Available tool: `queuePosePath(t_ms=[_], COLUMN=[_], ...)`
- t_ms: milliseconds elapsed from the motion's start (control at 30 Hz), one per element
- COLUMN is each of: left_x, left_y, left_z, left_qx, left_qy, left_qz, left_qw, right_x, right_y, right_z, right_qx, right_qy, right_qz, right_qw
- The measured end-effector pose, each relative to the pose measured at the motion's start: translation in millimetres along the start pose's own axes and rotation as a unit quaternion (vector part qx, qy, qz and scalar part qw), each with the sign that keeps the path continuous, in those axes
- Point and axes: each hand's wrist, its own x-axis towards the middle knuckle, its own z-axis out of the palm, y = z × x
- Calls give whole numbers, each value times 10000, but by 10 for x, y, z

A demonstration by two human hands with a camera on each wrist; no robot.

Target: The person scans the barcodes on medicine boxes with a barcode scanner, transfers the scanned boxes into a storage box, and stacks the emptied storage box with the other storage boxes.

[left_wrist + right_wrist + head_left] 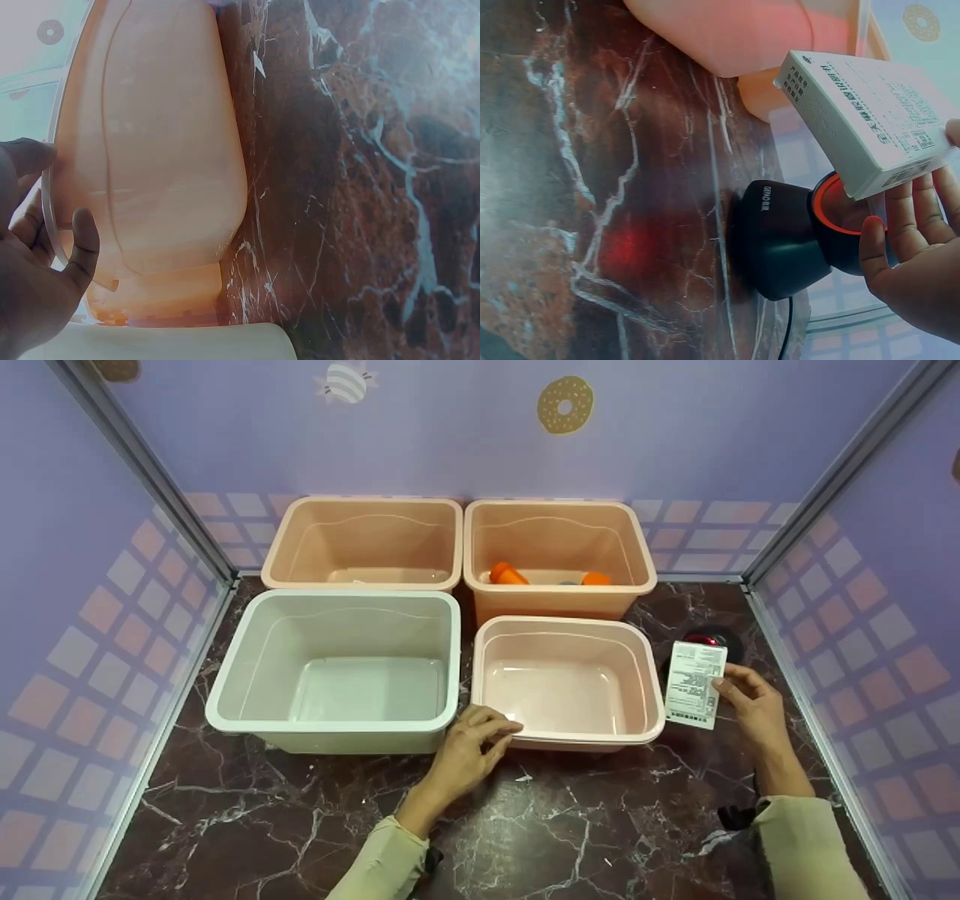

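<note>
In the head view my left hand (466, 750) is at the near left corner of the small pale pink tub (566, 739). Its fingers touch the rim, and the thumb lies outside the wall; the left wrist view shows the tub's side (165, 142) beside them. My right hand (759, 709) holds a small white box (694, 684) printed with dark text, pinching its edge between thumb and fingers. In the right wrist view the box (866, 120) is tilted above a black barcode scanner (780, 238) with a red-lit ring, apart from it.
A pale grey-green bin (337, 741) stands left of the tub. Behind are two peach bins: the left one (364, 585), and the right one (555, 601) with orange items (508, 575) inside. Purple panels (450, 442) enclose the marbled tabletop (517, 825) on three sides.
</note>
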Motion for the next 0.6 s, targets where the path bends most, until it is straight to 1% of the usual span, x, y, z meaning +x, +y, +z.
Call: queuePosePath(t_ms=[100, 167, 367, 500, 600], left_x=[5, 8, 13, 11, 10], left_y=[1, 4, 10, 10, 10], left_z=[-2, -8, -10, -4, -2], left_qx=[2, 15, 3, 20, 22], left_qy=[-31, -42, -54, -41, -34], left_qz=[-7, -26, -47, -9, -4], left_qw=[10000, 10000, 10000, 10000, 10000], right_x=[-14, -20, -54, -72, -73], right_y=[26, 46, 111, 149, 167], right_z=[4, 8, 6, 16, 17], right_qx=[31, -66, -330, -594, -980], right_qy=[17, 43, -54, -57, -97], right_qz=[75, 74, 189, 331, 410], right_qw=[10000, 9999, 9993, 9977, 9943])
